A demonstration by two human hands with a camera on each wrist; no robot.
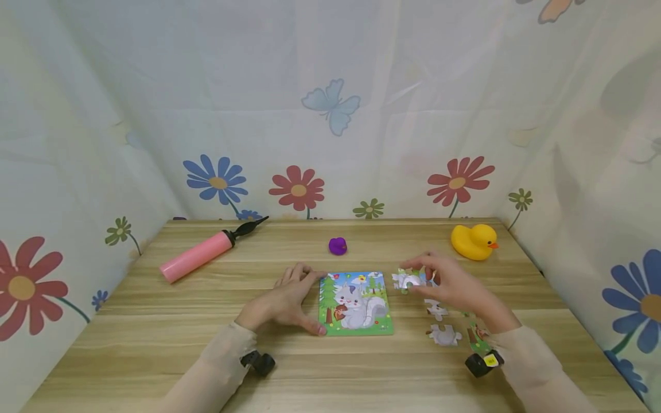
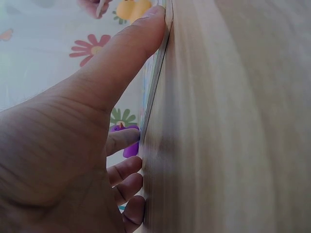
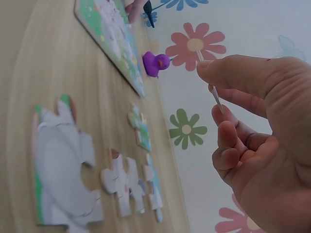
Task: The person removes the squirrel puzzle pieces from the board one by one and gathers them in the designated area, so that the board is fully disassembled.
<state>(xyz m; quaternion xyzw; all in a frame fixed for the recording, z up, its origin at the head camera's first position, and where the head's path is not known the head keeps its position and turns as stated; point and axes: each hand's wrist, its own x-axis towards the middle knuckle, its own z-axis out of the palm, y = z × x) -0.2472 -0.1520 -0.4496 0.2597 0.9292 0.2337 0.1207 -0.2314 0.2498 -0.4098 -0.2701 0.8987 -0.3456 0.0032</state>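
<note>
I see a wooden table (image 1: 155,321) ringed by flowered curtain (image 1: 103,115). My left hand (image 1: 284,301) presses flat, fingers straight, against the squirrel puzzle board (image 1: 356,303); my right hand (image 1: 451,284) pinches a thin puzzle piece (image 3: 210,82), edge-on only in the right wrist view.

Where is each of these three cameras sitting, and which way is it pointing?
Head: worn on the head, looks forward and down at the table, the puzzle board, both forearms and hands.
Left wrist: sits at the left hand, looks along its thumb pressed to the board's edge.
Right wrist: sits at the right hand, which pinches a puzzle piece above loose pieces.
Shared: all three show the purple duck; the head and right wrist views show the board's picture.
</note>
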